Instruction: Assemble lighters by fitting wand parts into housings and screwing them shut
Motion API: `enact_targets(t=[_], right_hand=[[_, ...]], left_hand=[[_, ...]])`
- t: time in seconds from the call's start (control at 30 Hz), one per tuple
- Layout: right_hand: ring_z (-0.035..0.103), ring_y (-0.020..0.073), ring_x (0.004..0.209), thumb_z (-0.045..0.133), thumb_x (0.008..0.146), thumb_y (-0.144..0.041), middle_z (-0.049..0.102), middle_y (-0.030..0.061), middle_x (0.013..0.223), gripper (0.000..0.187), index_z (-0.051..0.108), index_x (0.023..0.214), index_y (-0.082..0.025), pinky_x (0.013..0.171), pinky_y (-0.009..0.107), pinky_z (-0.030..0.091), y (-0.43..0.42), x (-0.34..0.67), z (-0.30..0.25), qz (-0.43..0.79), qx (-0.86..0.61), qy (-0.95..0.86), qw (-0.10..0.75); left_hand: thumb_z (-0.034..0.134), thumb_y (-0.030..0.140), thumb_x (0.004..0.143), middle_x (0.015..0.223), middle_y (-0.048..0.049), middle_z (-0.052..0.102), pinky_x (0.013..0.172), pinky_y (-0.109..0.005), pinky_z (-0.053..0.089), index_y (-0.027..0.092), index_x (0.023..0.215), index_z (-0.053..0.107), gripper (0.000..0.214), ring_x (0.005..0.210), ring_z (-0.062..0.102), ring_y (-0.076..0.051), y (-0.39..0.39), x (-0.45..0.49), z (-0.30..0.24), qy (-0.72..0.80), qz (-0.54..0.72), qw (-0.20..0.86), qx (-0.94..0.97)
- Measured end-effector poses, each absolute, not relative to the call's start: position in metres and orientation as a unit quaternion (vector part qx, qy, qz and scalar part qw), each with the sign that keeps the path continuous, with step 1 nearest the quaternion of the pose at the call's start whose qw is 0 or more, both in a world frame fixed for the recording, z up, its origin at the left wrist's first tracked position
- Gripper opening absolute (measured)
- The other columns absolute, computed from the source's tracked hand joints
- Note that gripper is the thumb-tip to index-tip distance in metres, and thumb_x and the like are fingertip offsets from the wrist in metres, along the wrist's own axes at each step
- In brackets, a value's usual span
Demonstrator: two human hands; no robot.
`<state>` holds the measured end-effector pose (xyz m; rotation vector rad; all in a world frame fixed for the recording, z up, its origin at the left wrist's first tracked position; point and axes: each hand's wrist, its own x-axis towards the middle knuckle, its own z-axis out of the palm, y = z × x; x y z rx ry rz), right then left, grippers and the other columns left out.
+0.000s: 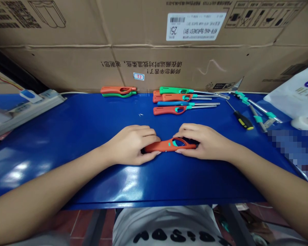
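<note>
Between my hands, low over the middle of the blue table, lies an orange stick lighter (pixel 162 146) with a turquoise trigger in its finger loop. My left hand (pixel 133 145) is closed round its handle end, thumb below and fingers above. On the other end my right hand (pixel 209 141) pinches the part about the loop and the tip, where a dark bit shows. My right fingers hide whether a metal tube is fitted there. Further back lie several whole stick lighters (pixel 174 98) in green, orange, blue and red, their metal tubes pointing right.
Orange and green lighter bodies (pixel 118 91) without tubes lie at the back left. Right of the whole lighters are a black-yellow screwdriver (pixel 242 120), loose metal tubes (pixel 265 110) and a white bag (pixel 295 94). A power strip (pixel 38 106) stands left. A large cardboard box (pixel 74 68) walls the back.
</note>
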<state>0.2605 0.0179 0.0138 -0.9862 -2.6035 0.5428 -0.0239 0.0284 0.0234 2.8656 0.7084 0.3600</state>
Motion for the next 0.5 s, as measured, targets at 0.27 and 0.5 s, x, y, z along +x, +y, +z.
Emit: enact_targets(t=[0.27,0.5], right_hand=[[0.064,0.0199,0.093,0.068,0.091,-0.038,0.068,0.0054,0.105,0.028,0.068,0.113,-0.021,0.081,0.032,0.048,0.0191,0.2598,0.0147,0.171,-0.336,-0.914,0.151],[0.065,0.0209,0.094,0.067,0.091,-0.040,0.069,0.0058,0.105,0.029,0.069,0.112,-0.020,0.082,0.033,0.048,0.0192,0.2602,0.0138,0.161,-0.333,-0.918,0.145]], left_hand=[[0.059,0.035,0.095,0.097,-0.0053,0.072,0.079,-0.033,0.050,0.017,0.106,0.072,0.025,0.087,0.068,-0.021,0.0274,-0.0237,0.0215,0.243,0.130,0.091,0.957],[0.061,0.034,0.093,0.100,-0.0048,0.072,0.082,-0.032,0.050,0.018,0.106,0.072,0.023,0.090,0.068,-0.021,0.0269,-0.0233,0.0228,0.251,0.118,0.098,0.956]])
